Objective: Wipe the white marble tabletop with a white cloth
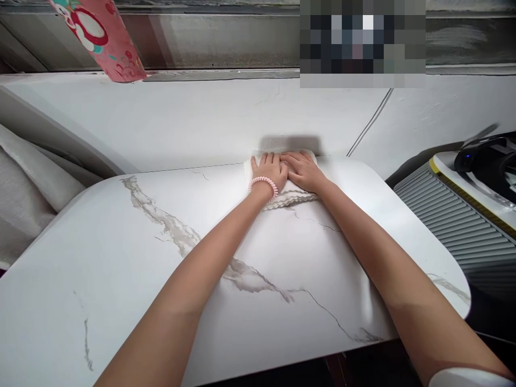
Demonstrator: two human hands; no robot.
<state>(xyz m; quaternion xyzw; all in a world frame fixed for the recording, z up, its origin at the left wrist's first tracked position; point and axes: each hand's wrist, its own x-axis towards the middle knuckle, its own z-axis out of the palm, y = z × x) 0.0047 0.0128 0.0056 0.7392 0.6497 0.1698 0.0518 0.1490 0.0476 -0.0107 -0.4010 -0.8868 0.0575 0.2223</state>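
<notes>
A white folded cloth with a scalloped edge (pixel 288 199) lies at the far edge of the white marble-pattern table (pixel 161 258), against the wall. My left hand (pixel 271 169) rests flat on the cloth's left part, fingers together; a pink coil band (pixel 264 183) circles that wrist. My right hand (pixel 303 170) lies flat beside it on the cloth, its fingers overlapping the left hand's. Both hands press down on the cloth and cover most of it.
A white wall (pixel 193 118) rises right behind the table, with a thin cable (pixel 371 122) running down it. A pink patterned fabric (pixel 100 37) hangs at top left. Grey cushions (pixel 28 188) sit left; a grey ribbed appliance (pixel 455 220) with a black device stands right.
</notes>
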